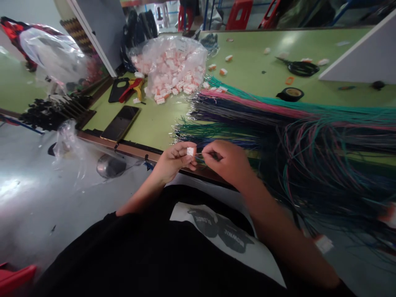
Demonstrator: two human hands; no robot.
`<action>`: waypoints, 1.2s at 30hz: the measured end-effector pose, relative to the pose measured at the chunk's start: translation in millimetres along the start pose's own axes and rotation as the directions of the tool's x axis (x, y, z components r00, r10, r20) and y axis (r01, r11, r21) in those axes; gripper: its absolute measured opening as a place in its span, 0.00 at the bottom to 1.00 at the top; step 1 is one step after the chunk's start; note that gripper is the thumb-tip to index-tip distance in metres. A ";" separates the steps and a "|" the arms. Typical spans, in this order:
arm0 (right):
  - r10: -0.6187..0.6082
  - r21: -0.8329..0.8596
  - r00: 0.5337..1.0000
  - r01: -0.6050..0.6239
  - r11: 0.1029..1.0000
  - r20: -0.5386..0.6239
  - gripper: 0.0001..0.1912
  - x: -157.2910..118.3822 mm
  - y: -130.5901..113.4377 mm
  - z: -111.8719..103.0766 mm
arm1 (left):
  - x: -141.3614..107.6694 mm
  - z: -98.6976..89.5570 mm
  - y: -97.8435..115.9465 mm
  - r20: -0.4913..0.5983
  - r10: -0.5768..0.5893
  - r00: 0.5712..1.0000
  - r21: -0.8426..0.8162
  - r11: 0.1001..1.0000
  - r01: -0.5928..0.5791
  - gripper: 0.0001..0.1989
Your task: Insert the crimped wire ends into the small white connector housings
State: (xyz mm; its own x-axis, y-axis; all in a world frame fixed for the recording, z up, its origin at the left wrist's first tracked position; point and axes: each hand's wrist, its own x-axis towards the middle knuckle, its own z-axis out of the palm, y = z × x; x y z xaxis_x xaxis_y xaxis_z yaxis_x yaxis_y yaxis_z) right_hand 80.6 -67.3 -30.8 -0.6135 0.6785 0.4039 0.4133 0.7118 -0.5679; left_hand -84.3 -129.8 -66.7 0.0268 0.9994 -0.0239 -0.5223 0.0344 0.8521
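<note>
Between the thumb and fingers of my left hand (177,159) is a small white and orange connector housing (191,152). My right hand (224,159) is pinched on a thin wire (199,154) just to the right of the housing. The wire reaches the housing's orange side; how deep its tip sits I cannot tell. Behind both hands lie bundles of cut wires with bare metal ends, among them green wires (201,130), dark wires (222,111), pink wires (235,99) and teal wires (253,97).
A clear bag of connector housings (176,62) lies at the back. Left of it are a phone (120,123), a black case (118,90) and a red-and-yellow tool (133,90). Black tape (290,94) and scissors (301,68) lie at the right. Wires hang over the table's front edge.
</note>
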 end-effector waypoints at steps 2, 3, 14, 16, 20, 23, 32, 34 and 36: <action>0.007 -0.017 1.000 -0.007 1.000 0.003 0.07 -0.3 -0.3 1.2 | 0.2 0.7 -1.0 -0.023 -0.004 1.000 0.002 1.000 0.004 0.17; 0.009 -0.026 1.000 -0.009 1.000 0.004 0.07 -0.5 -0.4 1.7 | 0.2 1.0 -1.7 -0.042 -0.003 0.999 0.010 1.000 0.004 0.17; 0.017 -0.143 1.000 -0.019 0.990 -0.014 0.09 -6.0 -0.4 9.4 | -0.8 3.2 -4.7 -0.118 0.048 0.992 0.141 0.990 -0.031 0.19; 0.024 -0.156 1.000 -0.026 0.987 -0.016 0.09 -7.1 -0.4 13.3 | -0.5 3.3 -4.5 -0.105 0.037 0.994 0.151 0.988 -0.021 0.20; 0.094 -0.097 0.995 -0.091 0.991 0.025 0.09 -7.0 0.2 15.4 | -0.6 3.6 -3.5 -0.096 0.025 0.995 0.157 0.988 -0.010 0.20; 0.118 0.052 0.990 -0.122 0.991 0.072 0.09 -5.6 0.4 9.9 | -1.0 3.8 -2.0 -0.092 0.007 0.996 0.160 0.987 0.008 0.20; 0.050 0.027 0.999 -0.051 0.998 0.016 0.08 -6.3 3.6 12.3 | -0.6 5.3 -1.7 -0.125 -0.018 0.992 0.144 0.989 0.036 0.18; 0.039 -0.006 0.999 -0.038 0.999 0.010 0.09 -8.6 3.4 16.8 | -0.6 5.9 -1.8 -0.138 -0.024 0.990 0.152 0.987 0.046 0.18; 0.036 -0.035 0.999 -0.036 0.999 0.011 0.10 -9.8 1.5 17.3 | -0.9 6.7 -1.2 -0.145 -0.022 0.989 0.152 0.987 0.044 0.19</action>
State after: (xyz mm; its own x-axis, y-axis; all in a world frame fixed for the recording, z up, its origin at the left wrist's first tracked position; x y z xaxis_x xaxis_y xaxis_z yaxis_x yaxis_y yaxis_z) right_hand 75.5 -76.0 -48.0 -0.6057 0.7016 0.3753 0.4584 0.6932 -0.5562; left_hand -78.0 -130.8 -64.2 -0.0853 0.9893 -0.1180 -0.3849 0.0766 0.9198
